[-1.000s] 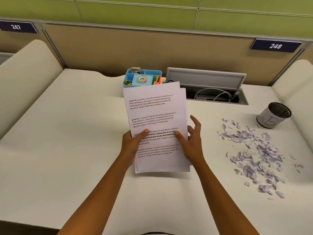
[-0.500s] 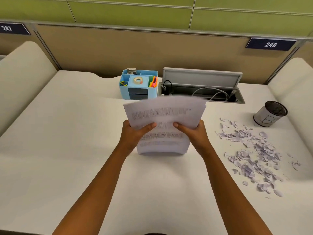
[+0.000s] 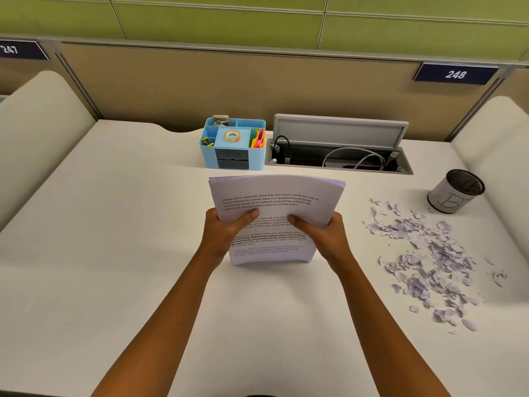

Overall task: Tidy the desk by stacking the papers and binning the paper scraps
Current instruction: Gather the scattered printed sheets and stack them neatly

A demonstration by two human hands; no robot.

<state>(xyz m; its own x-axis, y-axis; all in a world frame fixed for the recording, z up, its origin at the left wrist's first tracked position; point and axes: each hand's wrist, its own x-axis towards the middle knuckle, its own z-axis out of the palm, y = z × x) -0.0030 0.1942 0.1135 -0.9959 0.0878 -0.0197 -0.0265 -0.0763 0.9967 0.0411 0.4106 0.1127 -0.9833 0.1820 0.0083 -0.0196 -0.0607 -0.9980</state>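
Observation:
A stack of printed white papers (image 3: 274, 196) stands upright on its bottom edge in the middle of the white desk (image 3: 114, 253), its top leaning away from me. My left hand (image 3: 226, 230) grips the stack's left side, thumb across the front sheet. My right hand (image 3: 320, 233) grips the right side the same way. A spread of pale purple paper scraps (image 3: 429, 262) lies on the desk to the right. Beyond them, near the right edge, stands a small cylindrical bin (image 3: 455, 194) with a dark mesh inside and a letter B on its white wall.
A light blue desk organiser (image 3: 233, 150) with tape, clips and coloured notes stands behind the papers. Right of it a cable hatch (image 3: 337, 150) in the desk is open, lid raised, cables inside. Beige partitions enclose the back and both sides.
The papers went from lying tilted in my hands, uneven, to standing on their bottom edge on the desk with edges aligned. Both hands now clasp the sides.

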